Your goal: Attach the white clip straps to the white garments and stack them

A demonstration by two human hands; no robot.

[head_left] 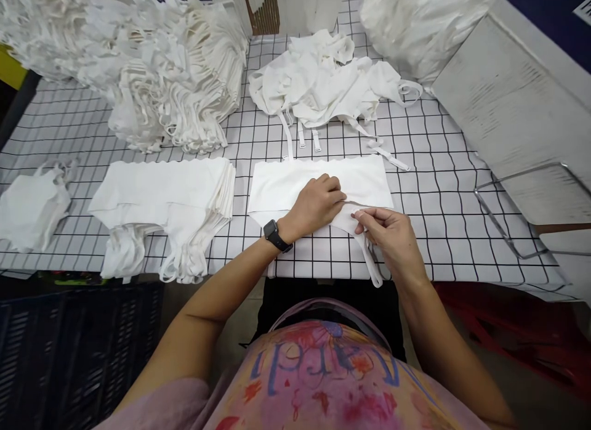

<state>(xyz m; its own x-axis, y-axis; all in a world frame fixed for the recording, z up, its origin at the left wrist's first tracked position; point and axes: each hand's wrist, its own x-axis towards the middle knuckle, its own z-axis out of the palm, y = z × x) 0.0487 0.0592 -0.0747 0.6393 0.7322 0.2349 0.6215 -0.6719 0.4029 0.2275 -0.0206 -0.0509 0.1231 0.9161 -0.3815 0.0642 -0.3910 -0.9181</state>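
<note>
A white strapped garment (277,183), which looks like a camisole or bra top, lies flat on the checked cloth in front of me. My left hand (318,202), with a dark watch on the wrist, rests on its middle with the fingers curled; whether they grip the fabric is hidden. At the garment's right lower edge, my right hand (385,230) pinches the fabric near the base of a strap (370,263). That strap hangs down toward the table's front edge. To the left lies a neat stack of the same white garments (161,190), straps toward me.
Tall piles of white garments (184,73) fill the back left. A loose heap (323,85) lies beyond my hands, with straps trailing. A smaller pile (32,208) sits far left. Cardboard (512,109) and a bent metal wire frame (501,223) stand at right, a plastic bag (420,23) behind.
</note>
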